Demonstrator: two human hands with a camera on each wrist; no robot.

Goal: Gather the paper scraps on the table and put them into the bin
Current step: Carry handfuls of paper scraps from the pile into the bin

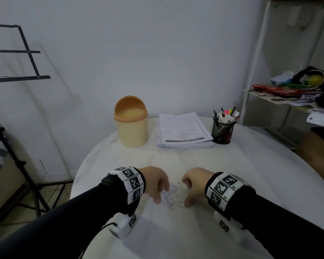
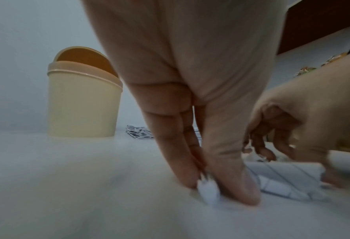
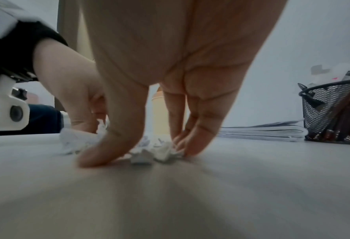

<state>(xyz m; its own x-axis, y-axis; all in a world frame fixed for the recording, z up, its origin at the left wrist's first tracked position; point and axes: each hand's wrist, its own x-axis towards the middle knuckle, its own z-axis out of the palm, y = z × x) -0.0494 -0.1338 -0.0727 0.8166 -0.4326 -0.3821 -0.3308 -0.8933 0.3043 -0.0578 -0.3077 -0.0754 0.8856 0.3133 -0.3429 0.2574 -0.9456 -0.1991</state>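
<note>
Scraps of crumpled white paper (image 1: 171, 195) lie in a loose cluster on the near part of the round white table (image 1: 232, 165), directly between the person's 2 hands. The left hand (image 1: 155, 182) comes at the pile from the left, the right hand (image 1: 195, 186) from the right, both palm down with fingertips on the tabletop, so the heap is hemmed in from both sides.

From the left wrist view, the left thumb and fingers are drawn narrow and pinch a small white scrap (image 2: 208, 191) against the table, with a larger lined piece (image 2: 282, 179) lying just beside them toward the right hand. From the right wrist view, the right thumb and fingers stand spread a little apart, curved down around several small balls of paper (image 3: 149, 152); whether they actually grip any I cannot tell.

Neither hand looks nearer to the pile. The cream plastic bin with the tan swing lid (image 1: 131, 126) stands at the far left, well apart, closer to the left hand's side. Its lid is tipped back, leaving the mouth open.
</note>
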